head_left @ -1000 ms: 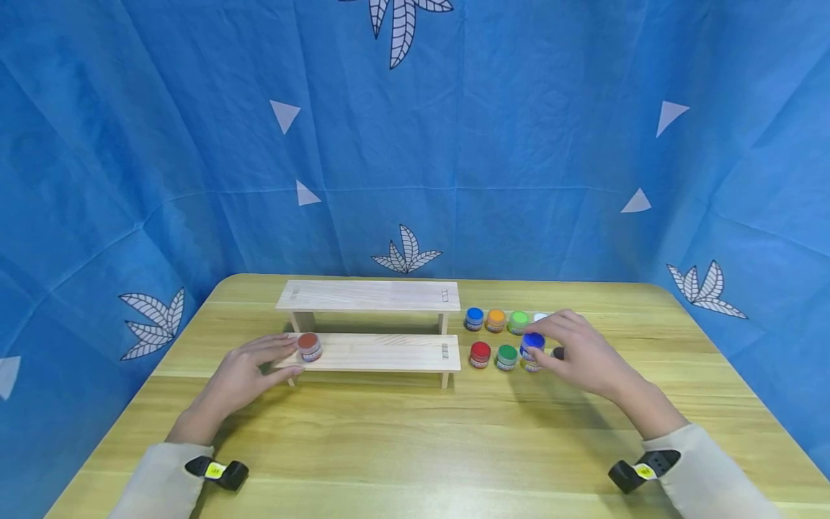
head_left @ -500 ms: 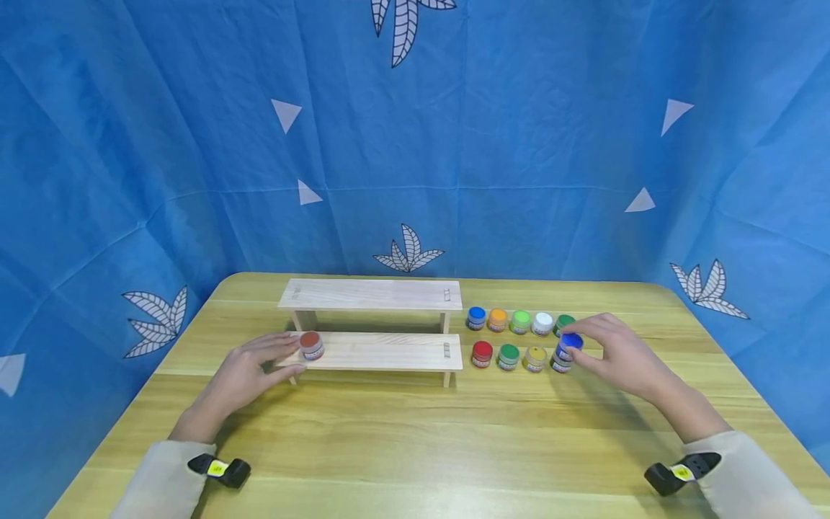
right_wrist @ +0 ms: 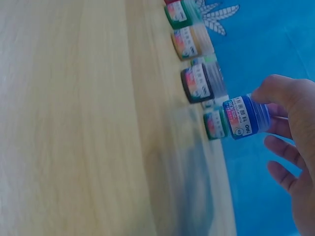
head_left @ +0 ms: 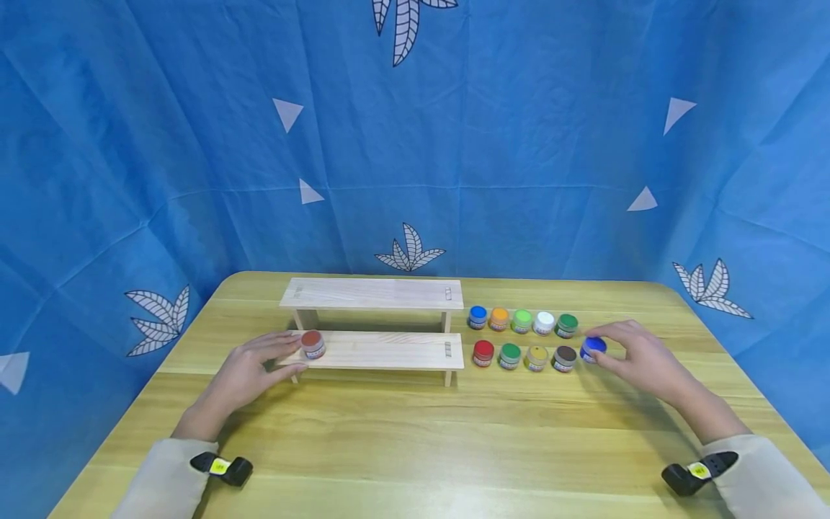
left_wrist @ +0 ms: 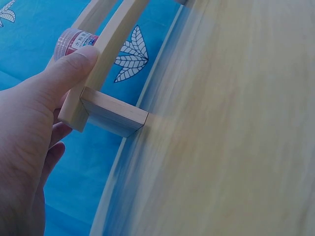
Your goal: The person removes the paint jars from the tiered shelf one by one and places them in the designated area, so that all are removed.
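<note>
In the head view, my left hand [head_left: 249, 371] is at the left end of the lower board of a two-tier wooden stand [head_left: 382, 351], gripping that end with its thumb on the front edge. Close to these fingers, a jar of reddish-brown paint [head_left: 313, 344] stands on the board. My right hand [head_left: 648, 364] pinches a jar of dark blue paint [right_wrist: 242, 117] by the lid end, between thumb and fingers. This jar appears held above the table, just right of a dark brown paint jar [head_left: 564, 359].
Two rows of paint jars stand right of the stand. The back row runs from a blue jar [head_left: 478, 317] to a dark green jar [head_left: 567, 326]; the front row starts with a red jar [head_left: 483, 353]. A blue curtain [head_left: 519, 144] hangs behind the table [head_left: 415, 447].
My right hand has moved rightward with the blue jar, from over the yellow jar, past the brown one, to the front row's right end. The left hand keeps its place.
</note>
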A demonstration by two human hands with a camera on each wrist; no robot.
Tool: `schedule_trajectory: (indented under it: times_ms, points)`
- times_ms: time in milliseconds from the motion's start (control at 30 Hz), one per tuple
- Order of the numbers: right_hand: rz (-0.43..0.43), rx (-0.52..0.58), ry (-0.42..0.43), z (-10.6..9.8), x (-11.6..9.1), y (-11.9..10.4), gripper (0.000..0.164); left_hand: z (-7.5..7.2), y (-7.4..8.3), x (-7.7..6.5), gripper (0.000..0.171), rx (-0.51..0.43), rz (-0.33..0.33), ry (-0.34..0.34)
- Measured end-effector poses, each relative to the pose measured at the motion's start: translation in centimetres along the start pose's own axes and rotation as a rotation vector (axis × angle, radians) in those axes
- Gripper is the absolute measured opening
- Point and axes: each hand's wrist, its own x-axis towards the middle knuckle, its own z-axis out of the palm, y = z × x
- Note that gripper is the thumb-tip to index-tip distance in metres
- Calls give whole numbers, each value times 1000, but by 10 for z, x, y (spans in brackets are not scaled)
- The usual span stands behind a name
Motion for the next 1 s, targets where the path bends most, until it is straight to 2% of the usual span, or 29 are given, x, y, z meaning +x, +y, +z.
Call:
schedule_trajectory:
  times_ms: [333,700,833,1000]
  points:
    - [64,37,-103,7,-7,12,33,1,1,0,49,-4,15,8]
    - [100,80,-142,9,-11,15,33,1,0,0,49,-7,2,3]
    - [95,74,-140,7,-11,13,35,1,0,0,49,-9,2,6]
    - [43,53,-98,7,-8,7,37,1,0,-1,49,-10,10,17]
